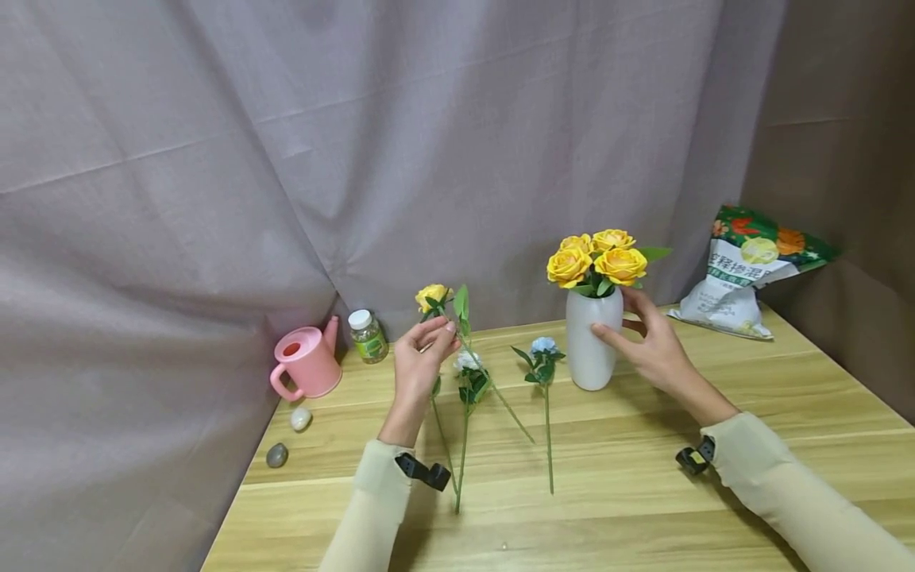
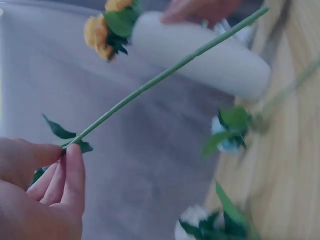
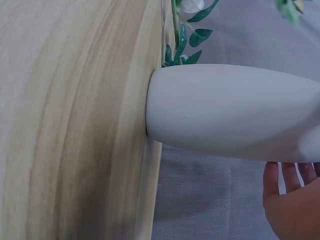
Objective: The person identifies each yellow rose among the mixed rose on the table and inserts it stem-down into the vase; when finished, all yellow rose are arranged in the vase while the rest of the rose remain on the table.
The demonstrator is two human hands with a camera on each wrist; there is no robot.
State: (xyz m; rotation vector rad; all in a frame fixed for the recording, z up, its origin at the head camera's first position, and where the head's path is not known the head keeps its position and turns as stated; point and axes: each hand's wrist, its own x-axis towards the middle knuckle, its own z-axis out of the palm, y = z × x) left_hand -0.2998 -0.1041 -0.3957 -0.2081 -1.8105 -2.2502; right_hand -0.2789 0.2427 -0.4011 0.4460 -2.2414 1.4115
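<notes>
My left hand [image 1: 418, 365] pinches the green stem of a yellow rose [image 1: 433, 298] between thumb and fingertips. The bare stem [image 2: 145, 89] slants away from the fingers toward the white vase in the left wrist view. With thumb in front and fingers behind, my right hand [image 1: 658, 353] grips the upper side of the white vase [image 1: 590, 342]. Upright on the table, the vase carries several yellow roses [image 1: 620, 264]. Between the hands lie a blue flower [image 1: 544, 346] and a white flower [image 1: 468, 361]. Another stem [image 1: 444, 445] runs beside the white one, its head hidden behind my left hand.
A pink watering can [image 1: 314, 367] and a white-capped jar [image 1: 368, 338] stand at the back left. Nearby lie a white stone [image 1: 301, 419] and a grey stone [image 1: 276, 455]. A printed bag [image 1: 736, 278] sits at the back right, against the grey curtain [image 1: 500, 159].
</notes>
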